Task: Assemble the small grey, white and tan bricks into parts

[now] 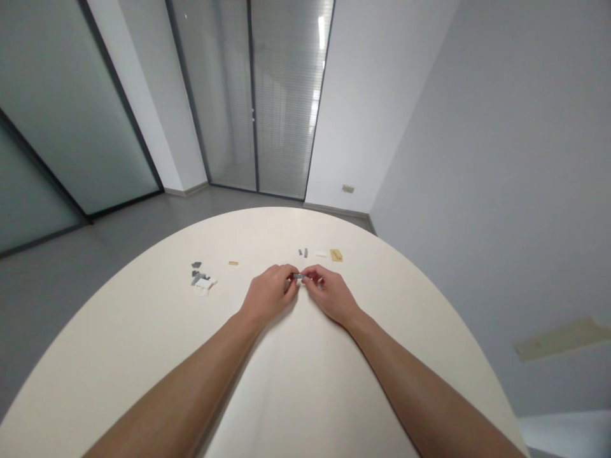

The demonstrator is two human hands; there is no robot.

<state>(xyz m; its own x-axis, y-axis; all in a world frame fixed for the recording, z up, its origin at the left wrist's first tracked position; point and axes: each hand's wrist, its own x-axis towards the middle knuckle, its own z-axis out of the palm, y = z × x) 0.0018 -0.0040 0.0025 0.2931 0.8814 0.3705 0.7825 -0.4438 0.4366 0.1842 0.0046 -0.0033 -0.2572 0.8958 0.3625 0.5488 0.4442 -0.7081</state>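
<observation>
My left hand (273,289) and my right hand (330,291) meet over the middle of the round white table (305,381). Between their fingertips is a small thin grey piece (299,276), pinched from both sides. Its exact kind is too small to make out. Just beyond the hands lie two small dark grey pieces (306,252), a flat white strip (321,254) and a tan square piece (337,255). A narrow tan strip (233,263) rests beyond my left hand.
At the left of the table is a loose pile of dark grey and white pieces (203,281). The table's curved far edge (279,208) runs beyond the pieces. Glass doors (255,95) and a grey wall (515,159) stand past the table.
</observation>
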